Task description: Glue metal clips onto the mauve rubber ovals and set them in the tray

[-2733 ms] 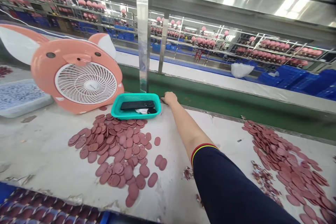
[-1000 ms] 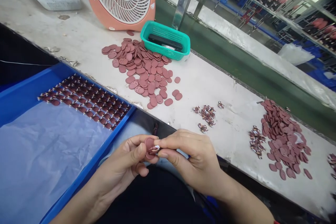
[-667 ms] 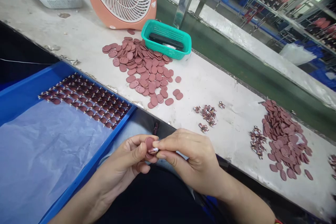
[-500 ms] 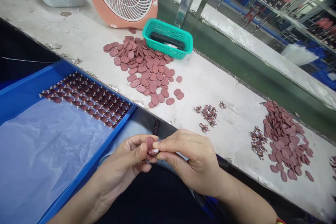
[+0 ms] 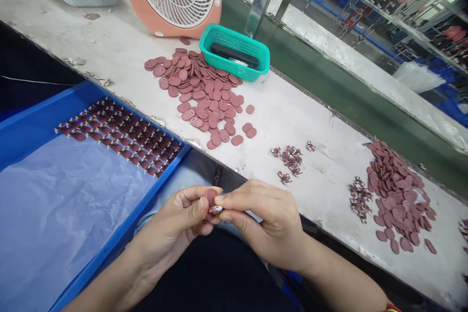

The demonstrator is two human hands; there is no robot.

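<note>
at the bench edge, in the head view, the left hand (image 5: pixel 175 219) is closed on a mauve disc (image 5: pixel 211 197), pinching it upright between thumb and fingers. the right hand (image 5: pixel 263 222) grips a small printed piece (image 5: pixel 215 209) between finger and thumb, holding it against the disc's lower edge (its print is too small to read). the step in hand looks like joining the two, and the next move calls for a steady pinch until they sit together. to the left, a blue tray (image 5: pixel 120 228) holds neat rows of finished-looking pieces (image 5: pixel 119 136). on the white bench (image 5: pixel 321 204) lie a heap of loose discs (image 5: pixel 199 97), a small cluster of printed pieces (image 5: pixel 290 160) and a teal basket (image 5: pixel 219 29).
</note>
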